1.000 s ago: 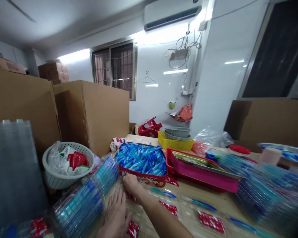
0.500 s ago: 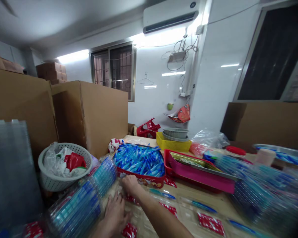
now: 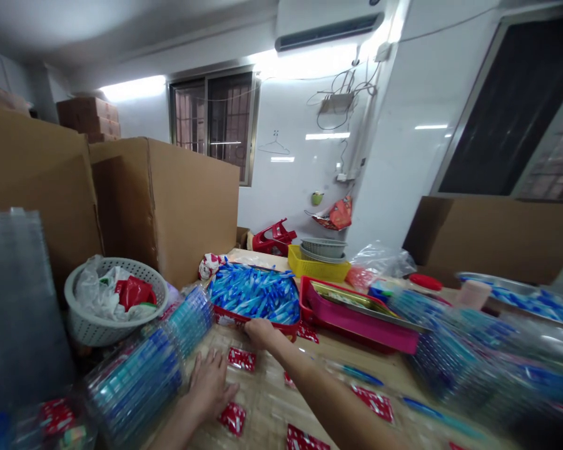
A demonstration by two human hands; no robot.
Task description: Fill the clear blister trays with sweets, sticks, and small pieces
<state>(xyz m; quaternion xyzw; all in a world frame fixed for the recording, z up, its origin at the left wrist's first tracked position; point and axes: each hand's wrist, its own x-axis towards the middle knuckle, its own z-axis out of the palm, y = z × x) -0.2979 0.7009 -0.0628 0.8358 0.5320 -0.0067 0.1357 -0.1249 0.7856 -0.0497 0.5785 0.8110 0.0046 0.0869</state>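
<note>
My left hand [image 3: 210, 386] lies with its fingers stretched out on the clear plastic packs at the table's front, beside small red printed packets [image 3: 242, 359]. My right hand [image 3: 261, 334] is closed at the front rim of a red tray [image 3: 229, 319]. Whatever its fingers may hold is hidden. A heap of blue slender plastic pieces [image 3: 253, 290], like toothbrushes or pens, fills that tray. To the right of my right forearm, single blue pieces [image 3: 363, 375] lie in the clear packs next to more red packets [image 3: 374, 403].
Stacked clear packs with blue contents [image 3: 136, 381] stand at left, more [image 3: 455, 350] at right. A grey basket [image 3: 89, 322] holds bags. Behind are a red bin with pink trays [image 3: 366, 325], a yellow basket [image 3: 319, 269] and large cartons [image 3: 192, 206].
My right hand has moved right along the tray's rim, away from my left hand. My left hand has shifted slightly down and left. The whole view has tilted down a little.
</note>
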